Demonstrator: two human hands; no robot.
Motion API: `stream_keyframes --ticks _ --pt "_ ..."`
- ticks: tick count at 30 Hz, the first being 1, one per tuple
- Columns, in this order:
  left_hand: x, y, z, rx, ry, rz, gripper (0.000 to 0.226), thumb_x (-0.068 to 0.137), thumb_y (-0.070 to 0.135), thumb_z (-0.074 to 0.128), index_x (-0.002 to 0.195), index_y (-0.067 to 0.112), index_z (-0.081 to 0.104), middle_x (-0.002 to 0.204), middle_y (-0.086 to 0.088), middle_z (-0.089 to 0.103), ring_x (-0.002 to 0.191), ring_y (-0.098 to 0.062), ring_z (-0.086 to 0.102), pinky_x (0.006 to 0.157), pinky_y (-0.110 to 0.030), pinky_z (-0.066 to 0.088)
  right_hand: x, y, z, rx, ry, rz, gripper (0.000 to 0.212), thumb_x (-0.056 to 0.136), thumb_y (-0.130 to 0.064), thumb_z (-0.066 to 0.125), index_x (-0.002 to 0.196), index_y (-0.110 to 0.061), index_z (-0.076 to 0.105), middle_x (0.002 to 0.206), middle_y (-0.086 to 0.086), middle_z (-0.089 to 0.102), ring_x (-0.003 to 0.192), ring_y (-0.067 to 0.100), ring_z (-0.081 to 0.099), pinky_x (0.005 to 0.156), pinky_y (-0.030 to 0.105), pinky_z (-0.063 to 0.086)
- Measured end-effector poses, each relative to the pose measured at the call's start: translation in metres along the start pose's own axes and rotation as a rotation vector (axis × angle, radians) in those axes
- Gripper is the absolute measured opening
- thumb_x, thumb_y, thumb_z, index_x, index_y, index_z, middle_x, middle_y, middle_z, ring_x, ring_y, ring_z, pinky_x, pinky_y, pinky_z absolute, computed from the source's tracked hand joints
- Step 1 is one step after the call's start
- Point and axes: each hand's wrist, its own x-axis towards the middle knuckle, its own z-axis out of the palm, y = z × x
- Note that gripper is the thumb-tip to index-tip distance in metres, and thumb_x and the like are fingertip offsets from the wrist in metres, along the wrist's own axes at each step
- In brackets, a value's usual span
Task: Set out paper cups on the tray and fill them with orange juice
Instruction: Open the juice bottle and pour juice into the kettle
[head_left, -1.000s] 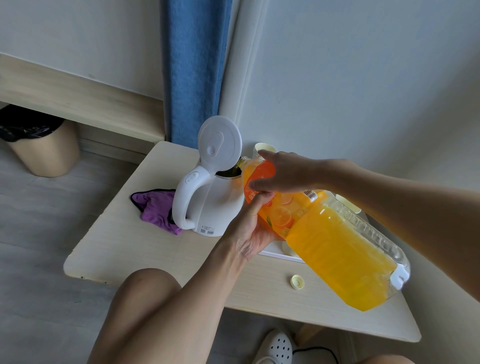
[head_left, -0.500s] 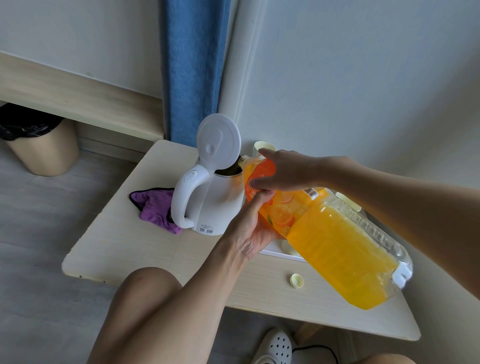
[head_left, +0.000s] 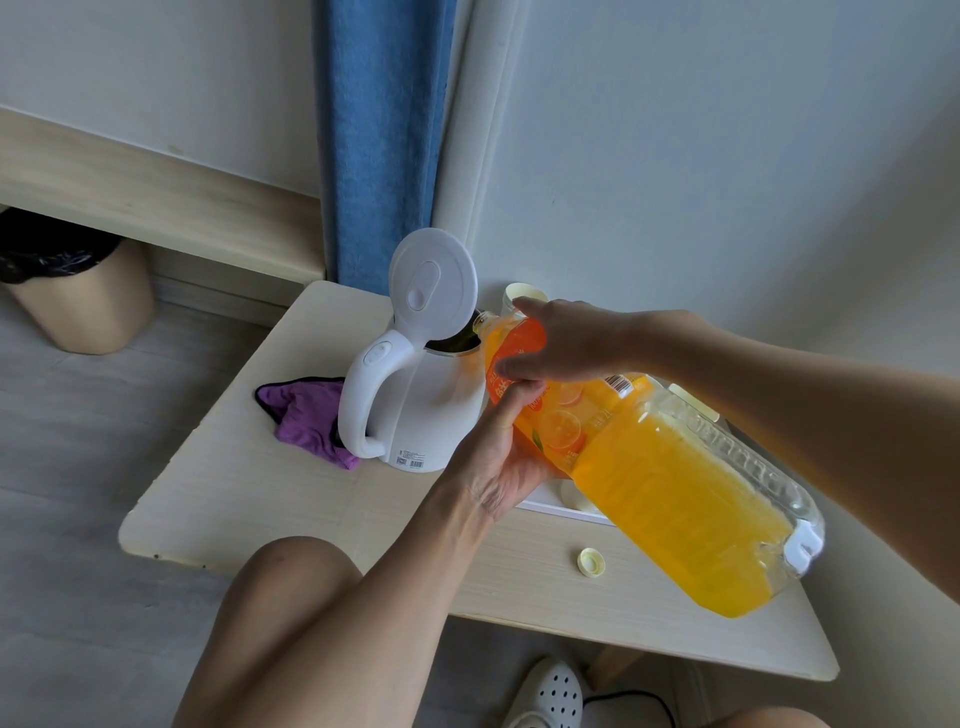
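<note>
Purple cloth lay near the table's left edge, just beside the white kettle, likely for spills. Kettle lid stood flipped open, leaving its mouth free. Left hand cupped the orange juice bottle from below at the label, fingers curled round it, taking the weight. Right hand gripped the shoulder from above to steer. Bottle was tilted neck-down, mouth at the kettle opening; flow not visible. One paper cup stood at the far edge behind the neck. Tray sat under the bottle, mostly hidden. Bottle cap lay near the front edge, out of the way.
</note>
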Motion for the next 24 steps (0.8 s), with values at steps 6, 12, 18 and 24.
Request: stream_keyframes --ticks 6,12,18,24 --pt "0.0017 -0.0004 0.0016 0.001 0.005 -0.001 0.101 0.071 0.035 0.092 0.156 0.020 0.040 0.149 -0.024 0.052 0.130 -0.045 0.056 0.091 -0.066 0.053 -0.0008 -0.0001 -0.0015 -0.003 -0.002 0.005 0.080 0.092 -0.057 0.056 0.155 -0.024 0.020 0.145 0.008 0.047 0.125 0.031 0.052 0.080 0.031 0.046" --pt "0.0024 0.0000 0.0021 -0.002 -0.006 0.003 0.100 0.072 0.035 0.092 0.156 0.019 0.040 0.150 -0.024 0.052 0.130 -0.045 0.056 0.092 -0.066 0.053 -0.0001 0.0000 -0.0021 -0.011 -0.005 0.009 0.080 0.092 -0.058 0.056 0.155 -0.025 0.019 0.145 0.008 0.048 0.125 0.031 0.052 0.081 0.033 0.046" --pt "0.0025 -0.0002 0.0033 -0.006 -0.009 0.001 0.098 0.073 0.035 0.091 0.156 0.018 0.040 0.146 -0.023 0.055 0.127 -0.043 0.060 0.090 -0.065 0.054 0.0002 0.0004 -0.0031 -0.021 -0.006 0.004 0.080 0.092 -0.058 0.055 0.156 -0.025 0.019 0.144 0.008 0.049 0.124 0.031 0.053 0.082 0.033 0.047" --pt "0.0017 0.0007 0.0053 -0.015 -0.016 0.003 0.101 0.069 0.036 0.093 0.154 0.018 0.042 0.143 -0.022 0.059 0.124 -0.043 0.062 0.088 -0.065 0.055 0.0014 0.0002 -0.0038 -0.026 -0.008 0.002 0.080 0.092 -0.058 0.055 0.155 -0.025 0.019 0.146 0.007 0.047 0.126 0.031 0.052 0.082 0.033 0.046"
